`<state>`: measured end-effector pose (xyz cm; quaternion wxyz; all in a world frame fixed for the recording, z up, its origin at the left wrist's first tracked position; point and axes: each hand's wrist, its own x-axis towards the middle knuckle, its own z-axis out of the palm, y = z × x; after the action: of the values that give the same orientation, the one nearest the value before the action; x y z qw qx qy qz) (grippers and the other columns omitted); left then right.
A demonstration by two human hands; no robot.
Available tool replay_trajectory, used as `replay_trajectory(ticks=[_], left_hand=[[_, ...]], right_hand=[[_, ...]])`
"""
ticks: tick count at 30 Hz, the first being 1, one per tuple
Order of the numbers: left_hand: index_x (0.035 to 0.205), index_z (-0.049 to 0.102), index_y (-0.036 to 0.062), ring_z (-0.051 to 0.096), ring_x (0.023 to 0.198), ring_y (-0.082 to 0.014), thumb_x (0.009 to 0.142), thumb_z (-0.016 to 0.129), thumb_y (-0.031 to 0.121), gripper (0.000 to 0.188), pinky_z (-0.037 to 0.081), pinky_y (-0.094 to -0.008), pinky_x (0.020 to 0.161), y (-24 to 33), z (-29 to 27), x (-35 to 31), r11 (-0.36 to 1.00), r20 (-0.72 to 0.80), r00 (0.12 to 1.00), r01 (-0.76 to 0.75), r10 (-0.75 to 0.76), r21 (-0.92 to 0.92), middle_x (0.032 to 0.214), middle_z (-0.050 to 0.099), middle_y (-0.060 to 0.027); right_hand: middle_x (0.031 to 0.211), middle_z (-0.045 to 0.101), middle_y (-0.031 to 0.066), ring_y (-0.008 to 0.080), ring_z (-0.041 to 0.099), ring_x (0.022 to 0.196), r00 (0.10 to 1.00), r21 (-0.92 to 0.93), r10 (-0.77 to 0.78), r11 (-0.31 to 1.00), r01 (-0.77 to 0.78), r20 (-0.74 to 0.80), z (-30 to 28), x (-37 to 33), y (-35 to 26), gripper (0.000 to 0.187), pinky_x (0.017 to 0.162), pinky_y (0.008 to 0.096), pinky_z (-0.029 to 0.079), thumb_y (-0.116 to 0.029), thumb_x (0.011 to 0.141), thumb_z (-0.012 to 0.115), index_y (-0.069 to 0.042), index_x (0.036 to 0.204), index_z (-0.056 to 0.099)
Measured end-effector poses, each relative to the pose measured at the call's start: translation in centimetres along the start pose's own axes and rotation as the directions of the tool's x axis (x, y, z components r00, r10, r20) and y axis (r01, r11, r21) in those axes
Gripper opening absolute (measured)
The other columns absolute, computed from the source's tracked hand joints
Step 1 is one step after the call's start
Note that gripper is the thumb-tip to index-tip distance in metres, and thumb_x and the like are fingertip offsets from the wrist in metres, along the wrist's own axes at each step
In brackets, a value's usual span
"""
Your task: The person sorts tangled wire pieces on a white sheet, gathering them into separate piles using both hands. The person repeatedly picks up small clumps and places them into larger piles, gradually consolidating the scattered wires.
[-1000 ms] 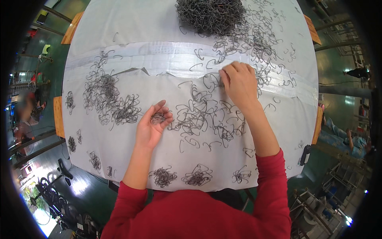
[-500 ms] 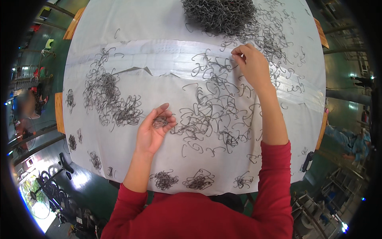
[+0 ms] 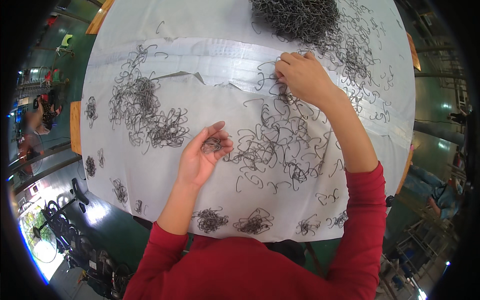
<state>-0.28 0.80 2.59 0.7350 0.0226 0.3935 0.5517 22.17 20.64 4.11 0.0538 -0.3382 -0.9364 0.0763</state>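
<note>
The left hand (image 3: 204, 159) is palm up, its half-curled fingers cradling a bunch of wire hooks (image 3: 211, 145). The right hand (image 3: 306, 75), ahead and to the right of it, is palm down with bent fingers over the loose hooks (image 3: 270, 137); whether it pinches one cannot be told, as its fingertips are partly hidden.

The cradled bunch could spill if the left fingers loosen or tip, since the grip looks loose. Because the bent wires link up, lifting one could drag neighbours along and scatter them. The right sleeve (image 3: 365, 200) runs close beside a small pile (image 3: 341, 219), so a sideways sweep of that arm could snag it.

Beyond the right hand sits the big heap (image 3: 300, 19), with stray hooks spilling to its right. Left of the left hand lies a tangled patch (image 3: 167, 127); nearer the body than that hand are separate piles (image 3: 210, 220) along the table (image 3: 165, 195) edge. Beyond the left hand, clear tape (image 3: 220, 49) crosses the cover with a torn, raised flap (image 3: 192, 76) that could catch wire.
</note>
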Motion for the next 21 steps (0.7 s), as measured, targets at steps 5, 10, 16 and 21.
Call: replay_trajectory(ticks=[5,10,16,21], left_hand=[[0.119,0.048,-0.0053,0.059,0.087,-0.0227,0.096,0.041,0.022,0.037,0.053,-0.0338,0.079,0.1,-0.1,-0.2,1.000,-0.008,1.000,0.002,-0.003,-0.003,0.095,0.059,-0.0115],[0.121,0.048,-0.0055,0.059,0.088,-0.0224,0.096,0.040,0.021,0.037,0.052,-0.0336,0.080,-0.1,-0.2,0.1,1.000,0.032,0.999,0.003,-0.002,-0.008,0.096,0.059,-0.0117],[0.120,0.048,-0.0063,0.060,0.090,-0.0231,0.096,0.039,0.021,0.038,0.052,-0.0337,0.081,-0.1,-0.9,-0.1,0.999,0.056,0.998,-0.034,0.034,0.000,0.097,0.060,-0.0127],[0.119,0.049,-0.0065,0.060,0.092,-0.0236,0.096,0.039,0.021,0.037,0.052,-0.0338,0.081,-0.3,-0.6,0.5,0.999,0.078,0.996,-0.044,0.043,0.017,0.098,0.060,-0.0132]], right_hand=[[0.081,0.060,0.0038,0.0156,0.057,0.071,0.910,0.554,0.370,0.724,-0.410,0.189,-2.8,-1.6,-0.2,0.010,0.067,0.0301,0.045,-0.013,0.082,0.060,-0.004,0.086,0.061],[0.071,0.060,0.0035,0.0087,0.054,0.063,0.755,0.817,0.622,0.314,-0.484,0.208,-2.4,-7.0,-1.7,0.012,0.059,0.0241,0.044,-0.009,0.085,0.059,0.003,0.090,0.060],[0.071,0.061,0.0021,0.0071,0.055,0.062,0.706,0.777,0.498,0.096,-0.622,0.503,-3.0,-15.7,-12.0,0.011,0.058,0.0225,0.046,-0.008,0.085,0.060,0.000,0.092,0.064],[0.081,0.062,0.0106,0.0224,0.062,0.070,0.798,0.743,0.349,0.310,-0.593,0.492,-1.7,-21.0,-20.3,0.011,0.064,0.0319,0.049,-0.005,0.079,0.064,-0.002,0.089,0.064]])
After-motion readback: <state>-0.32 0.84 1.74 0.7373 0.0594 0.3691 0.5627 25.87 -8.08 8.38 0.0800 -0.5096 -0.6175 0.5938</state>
